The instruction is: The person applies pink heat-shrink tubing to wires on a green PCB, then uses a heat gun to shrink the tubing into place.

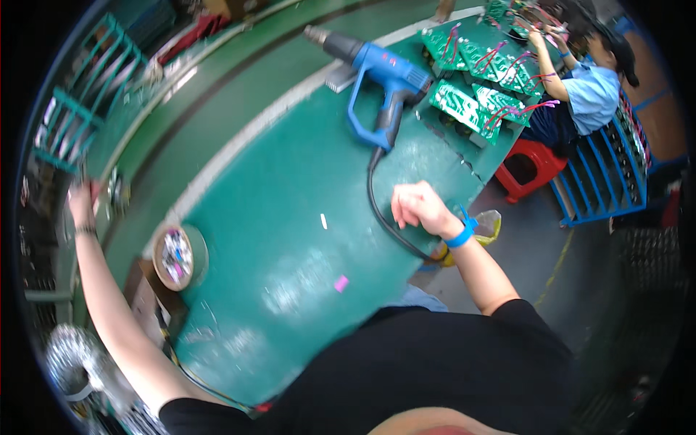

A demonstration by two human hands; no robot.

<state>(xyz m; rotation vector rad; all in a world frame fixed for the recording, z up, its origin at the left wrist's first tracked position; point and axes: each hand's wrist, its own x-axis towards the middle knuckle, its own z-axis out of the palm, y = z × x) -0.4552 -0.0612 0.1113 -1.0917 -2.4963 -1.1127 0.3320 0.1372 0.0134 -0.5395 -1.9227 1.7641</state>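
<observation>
Seemingly we're at a reach — left hand past the left edge of the bench, grip too blurred to tell, right hand curled, empty — wanting a sure grasp.

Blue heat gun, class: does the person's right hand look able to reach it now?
Likely yes: only bare green bench shows between the right hand and the heat gun's handle; the black cable runs to the hand's left.
</observation>
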